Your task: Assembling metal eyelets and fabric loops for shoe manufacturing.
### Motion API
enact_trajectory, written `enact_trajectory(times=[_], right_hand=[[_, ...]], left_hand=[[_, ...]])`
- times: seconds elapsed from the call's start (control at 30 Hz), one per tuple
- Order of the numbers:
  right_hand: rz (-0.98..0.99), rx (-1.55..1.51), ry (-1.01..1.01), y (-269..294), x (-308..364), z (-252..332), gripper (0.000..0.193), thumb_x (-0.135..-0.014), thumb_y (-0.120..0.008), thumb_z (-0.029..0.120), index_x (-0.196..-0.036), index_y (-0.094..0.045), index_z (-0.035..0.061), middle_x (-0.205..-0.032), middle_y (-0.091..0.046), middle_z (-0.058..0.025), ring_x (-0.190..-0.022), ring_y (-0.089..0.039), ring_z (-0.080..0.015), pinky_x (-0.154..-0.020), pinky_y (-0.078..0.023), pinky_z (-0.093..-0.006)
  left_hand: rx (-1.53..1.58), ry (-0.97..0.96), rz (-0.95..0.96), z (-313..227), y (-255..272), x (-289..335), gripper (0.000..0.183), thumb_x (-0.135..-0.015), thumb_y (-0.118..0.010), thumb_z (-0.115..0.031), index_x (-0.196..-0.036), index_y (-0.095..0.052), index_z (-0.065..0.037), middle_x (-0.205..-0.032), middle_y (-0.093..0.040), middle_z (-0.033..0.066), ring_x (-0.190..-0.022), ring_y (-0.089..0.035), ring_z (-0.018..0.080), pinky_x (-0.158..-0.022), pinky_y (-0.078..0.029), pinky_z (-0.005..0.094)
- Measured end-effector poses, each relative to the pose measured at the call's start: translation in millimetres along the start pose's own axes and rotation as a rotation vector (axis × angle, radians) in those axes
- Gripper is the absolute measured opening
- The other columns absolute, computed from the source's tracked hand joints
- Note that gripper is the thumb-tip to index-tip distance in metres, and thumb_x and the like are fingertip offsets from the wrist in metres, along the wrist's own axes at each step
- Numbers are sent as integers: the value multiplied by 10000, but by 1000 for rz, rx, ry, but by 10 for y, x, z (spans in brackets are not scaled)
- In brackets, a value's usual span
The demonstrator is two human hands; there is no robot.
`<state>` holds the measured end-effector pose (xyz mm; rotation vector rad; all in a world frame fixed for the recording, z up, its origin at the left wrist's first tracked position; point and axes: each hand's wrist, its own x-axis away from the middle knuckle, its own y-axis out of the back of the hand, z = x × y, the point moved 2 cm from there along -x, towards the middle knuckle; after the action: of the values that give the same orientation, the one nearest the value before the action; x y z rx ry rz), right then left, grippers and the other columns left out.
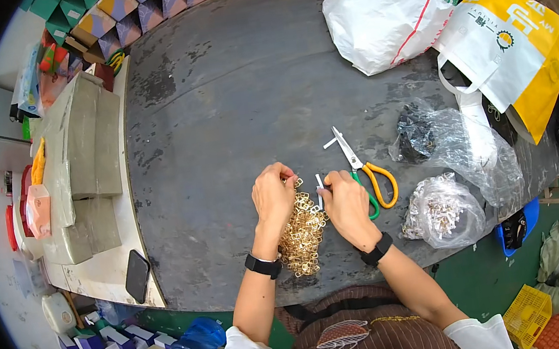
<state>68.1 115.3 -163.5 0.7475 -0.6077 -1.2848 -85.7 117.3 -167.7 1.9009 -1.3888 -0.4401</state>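
My left hand point(273, 193) is closed at the far end of a pile of small gold metal buckles point(301, 242), its fingertips pinching one of them. On the other side of the pile, my right hand point(347, 202) grips a short white strip point(319, 187) between thumb and fingers. Just right of that hand lie scissors point(350, 151) with one orange and one green handle, blades pointing away from me. The green handle is partly behind my right hand. Another small white strip point(329, 143) rests by the blade tips.
To the right are a clear bag of small white pieces point(443, 209) and a clear bag with black items point(418, 131). Large white point(391, 4) and yellow-white point(509, 38) bags stand at the far right. A phone point(137, 276) and wrapped grey blocks point(82, 151) sit left.
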Motion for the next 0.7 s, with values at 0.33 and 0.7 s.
enact_trajectory(times=[0.33,0.7], right_hand=[[-16,-82,19,-70,13,-41,113,-740,-649,54,-753,-541,23,-781,-580,-153,-656,-595,-358,-568,-453,-436],[87,-704,-183,369,291,-277,97,-823,-620,34,-896,-577,-13,-757,-655,-59,-626,-612,-86,-537,-472,-236]], left_hand=[[1082,252,303,-306,391,560,170,-847,-639,-30,-1004,-641,35,-825,-665,90,-702,-642,135,-646,-541,234],[1185,157,343,-837,712,1108,214,-841,-624,34,-1045,-606,95,-919,-661,204,-839,-678,251,-755,-583,315]])
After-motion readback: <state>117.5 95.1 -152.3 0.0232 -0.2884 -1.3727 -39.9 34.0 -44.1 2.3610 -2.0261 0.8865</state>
